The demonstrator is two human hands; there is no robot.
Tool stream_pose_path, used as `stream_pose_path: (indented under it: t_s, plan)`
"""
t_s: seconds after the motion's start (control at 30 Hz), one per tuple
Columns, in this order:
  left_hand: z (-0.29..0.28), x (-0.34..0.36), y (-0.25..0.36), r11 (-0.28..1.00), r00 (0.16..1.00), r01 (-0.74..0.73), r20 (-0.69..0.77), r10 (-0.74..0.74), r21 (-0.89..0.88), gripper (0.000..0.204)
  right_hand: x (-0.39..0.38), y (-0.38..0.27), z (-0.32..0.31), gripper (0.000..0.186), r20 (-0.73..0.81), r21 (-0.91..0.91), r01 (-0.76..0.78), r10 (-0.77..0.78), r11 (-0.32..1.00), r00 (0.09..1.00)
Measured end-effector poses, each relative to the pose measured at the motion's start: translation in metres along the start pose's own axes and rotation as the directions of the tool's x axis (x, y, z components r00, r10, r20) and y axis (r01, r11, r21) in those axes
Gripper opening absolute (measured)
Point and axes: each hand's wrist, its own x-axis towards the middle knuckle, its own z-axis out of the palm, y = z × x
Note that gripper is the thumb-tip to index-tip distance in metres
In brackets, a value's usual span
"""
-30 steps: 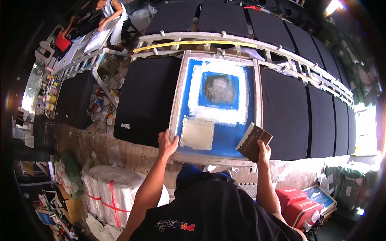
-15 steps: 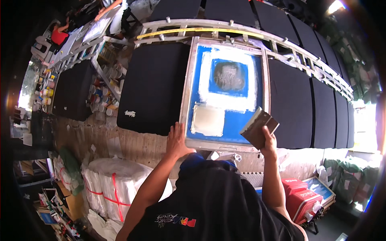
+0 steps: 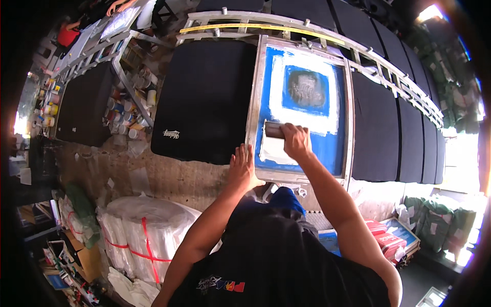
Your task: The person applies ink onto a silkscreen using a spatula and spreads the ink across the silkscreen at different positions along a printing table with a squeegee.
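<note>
Right hand (image 3: 295, 141) grips a squeegee (image 3: 275, 130) inside the screen frame (image 3: 254, 110); left hand (image 3: 241, 168) lies open, flat on its corner; paint jars (image 3: 124, 118) fill the rack beside.

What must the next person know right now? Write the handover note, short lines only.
Left hand: flat, palm down on the near left corner of the screen frame, holding nothing.
Right hand: closed on the squeegee, which rests on the mesh near the frame's near left part, over a white ink patch.
The frame lies flat on the long print table, blue mesh with a white border around a dark central design.
Black garment lies on the pallet to the left of the frame.
Done: frame down, squeegee on the mesh.
Left: cannot tell from the picture whether the stroke across the design has been pulled.
</note>
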Motion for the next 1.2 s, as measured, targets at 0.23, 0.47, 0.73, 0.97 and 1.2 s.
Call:
stream_pose_path:
  t_s: [0.23,0.47,0.73,0.97,1.2]
  plan:
    - [0.009,-0.003,-0.011,1.0,0.997,-0.002,-0.072,0.0,-0.019,0.139,-0.065,-0.032,-0.001,0.032,0.139,0.122,-0.045,0.028,0.991,0.99]
    - [0.005,-0.002,-0.01,0.999,0.998,-0.018,-0.064,0.015,-0.039,0.138,-0.008,-0.007,0.004,0.026,-0.086,0.009,0.002,-0.001,1.0,0.996]
    - [0.01,-0.003,-0.014,0.998,0.998,0.02,-0.051,-0.023,-0.055,0.141,-0.085,-0.037,0.006,0.038,0.079,0.107,-0.051,0.043,0.993,0.996]
    - [0.003,-0.004,-0.01,0.997,0.999,0.005,-0.052,-0.009,-0.071,0.142,-0.032,-0.015,0.005,0.03,-0.031,0.055,-0.058,0.06,0.997,0.998]
    - [0.009,-0.005,-0.013,0.999,0.998,0.024,-0.06,-0.026,-0.033,0.143,-0.067,-0.038,-0.006,0.033,0.086,0.057,-0.104,0.099,0.993,0.991]
